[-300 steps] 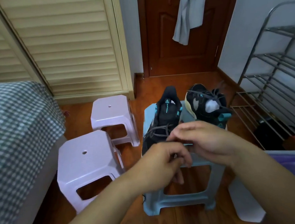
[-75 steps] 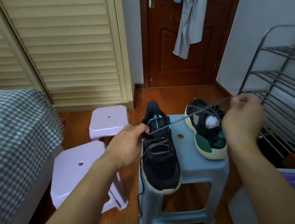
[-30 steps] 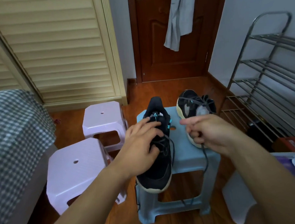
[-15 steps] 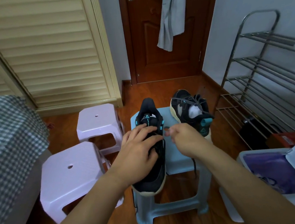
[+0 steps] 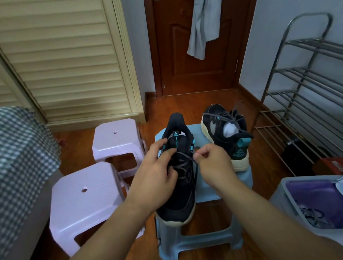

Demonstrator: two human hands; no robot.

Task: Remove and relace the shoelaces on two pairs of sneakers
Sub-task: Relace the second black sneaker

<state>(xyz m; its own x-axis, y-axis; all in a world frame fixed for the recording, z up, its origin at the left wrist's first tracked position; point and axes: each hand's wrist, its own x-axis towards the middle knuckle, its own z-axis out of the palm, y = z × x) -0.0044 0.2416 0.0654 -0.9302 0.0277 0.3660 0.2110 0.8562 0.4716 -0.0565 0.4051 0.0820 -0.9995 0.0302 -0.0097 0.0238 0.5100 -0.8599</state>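
A black sneaker [image 5: 179, 199] with a cream sole lies toe toward me on a light blue stool [image 5: 209, 238]. My left hand [image 5: 155, 172] rests on its upper, fingers curled over the tongue and eyelets. My right hand [image 5: 213, 165] pinches the dark grey shoelace [image 5: 186, 156] just right of the eyelets. A second sneaker [image 5: 227, 137], black with teal heel and white lining, stands on the stool's far right, heel toward me, its lace loose on top.
Two lilac stools [image 5: 85, 201] [image 5: 116, 141] stand to the left, beside a bed with a checked cover [image 5: 9, 164]. A metal shoe rack [image 5: 313, 96] lines the right wall. A grey bin with a purple liner [image 5: 322, 205] sits at the lower right. A brown door [image 5: 194, 45] is ahead.
My right hand pulled the lace far out to the right, then came back beside the eyelets. My left hand stayed on the black sneaker's upper.
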